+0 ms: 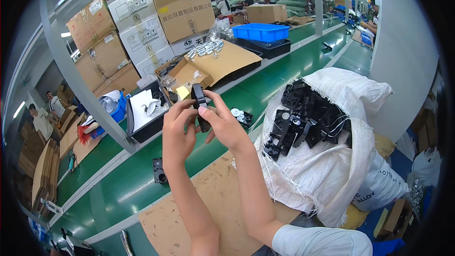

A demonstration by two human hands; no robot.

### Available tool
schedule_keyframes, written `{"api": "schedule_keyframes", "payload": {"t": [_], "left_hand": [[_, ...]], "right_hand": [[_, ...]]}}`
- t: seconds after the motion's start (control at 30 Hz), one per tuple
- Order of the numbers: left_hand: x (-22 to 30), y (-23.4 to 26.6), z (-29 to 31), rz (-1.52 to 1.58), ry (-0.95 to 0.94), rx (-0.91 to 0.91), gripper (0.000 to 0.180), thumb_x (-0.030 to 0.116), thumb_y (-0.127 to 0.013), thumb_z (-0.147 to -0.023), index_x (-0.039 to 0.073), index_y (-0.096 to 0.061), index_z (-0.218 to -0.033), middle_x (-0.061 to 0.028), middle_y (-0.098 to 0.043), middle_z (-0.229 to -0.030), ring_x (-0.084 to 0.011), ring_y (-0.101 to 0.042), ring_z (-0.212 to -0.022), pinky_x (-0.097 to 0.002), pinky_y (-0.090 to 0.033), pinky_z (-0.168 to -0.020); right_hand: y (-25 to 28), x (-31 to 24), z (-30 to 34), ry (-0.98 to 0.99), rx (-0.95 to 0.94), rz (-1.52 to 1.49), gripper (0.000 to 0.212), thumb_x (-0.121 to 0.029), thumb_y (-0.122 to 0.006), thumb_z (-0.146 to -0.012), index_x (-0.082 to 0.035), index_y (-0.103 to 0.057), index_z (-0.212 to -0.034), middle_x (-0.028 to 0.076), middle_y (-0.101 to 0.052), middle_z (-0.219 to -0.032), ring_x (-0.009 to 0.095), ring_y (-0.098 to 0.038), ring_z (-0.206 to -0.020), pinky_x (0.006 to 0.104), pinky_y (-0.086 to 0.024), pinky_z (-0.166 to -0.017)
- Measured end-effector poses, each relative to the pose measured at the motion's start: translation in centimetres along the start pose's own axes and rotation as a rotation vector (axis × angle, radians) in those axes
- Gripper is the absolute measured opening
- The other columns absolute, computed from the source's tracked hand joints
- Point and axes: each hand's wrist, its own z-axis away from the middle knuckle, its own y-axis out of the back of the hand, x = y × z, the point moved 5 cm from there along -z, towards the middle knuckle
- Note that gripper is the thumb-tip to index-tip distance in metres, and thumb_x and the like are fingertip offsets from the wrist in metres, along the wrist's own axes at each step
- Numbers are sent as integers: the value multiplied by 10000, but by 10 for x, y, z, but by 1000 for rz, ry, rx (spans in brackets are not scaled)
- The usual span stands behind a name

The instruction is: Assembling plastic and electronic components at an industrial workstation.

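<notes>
Above the green belt, my left hand point(178, 130) and my right hand point(227, 125) both grip one black plastic part point(198, 96). It stands on edge between my curled fingers, my right thumb pressed against its side. My fingers cover part of it. Beyond my right wrist, a similar black part with white round pieces point(242, 117) lies on the belt. Left of my forearms rests a flat black part point(159, 170) with a round opening. On my right, a white woven sack point(327, 180) gapes wide, heaped with black plastic parts point(308, 118).
A cardboard sheet point(213, 185) lies under my forearms. Across the green belt point(109, 196) stand a black tray point(142, 135) with white pieces, an open carton point(192, 73), a blue bin point(260, 32) and stacked cartons point(187, 12). A metal post point(80, 71) rises at left.
</notes>
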Motion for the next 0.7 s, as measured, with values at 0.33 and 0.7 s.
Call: {"api": "schedule_keyframes", "payload": {"t": [0.33,0.7], "left_hand": [[-62,-82,19,244,332,264,245,53,-462,-945,40,-602,-1146,-187,-588,-1193,-352,-593,-1083,-423,-438,-940],[-123,-172,85,-74,705,-654,416,79,-594,-870,81,-555,-1284,-204,-569,-1298,-383,-521,-1215,-498,-360,-989]], "right_hand": [[20,2,-7,322,447,305,544,-170,-550,-947,-86,-306,-1427,98,-555,-1011,138,-619,-728,272,-509,-574],[-13,-15,4,187,217,102,616,-191,-566,-929,-97,-261,-1457,173,-538,-1126,162,-632,-738,296,-516,-637]]}}
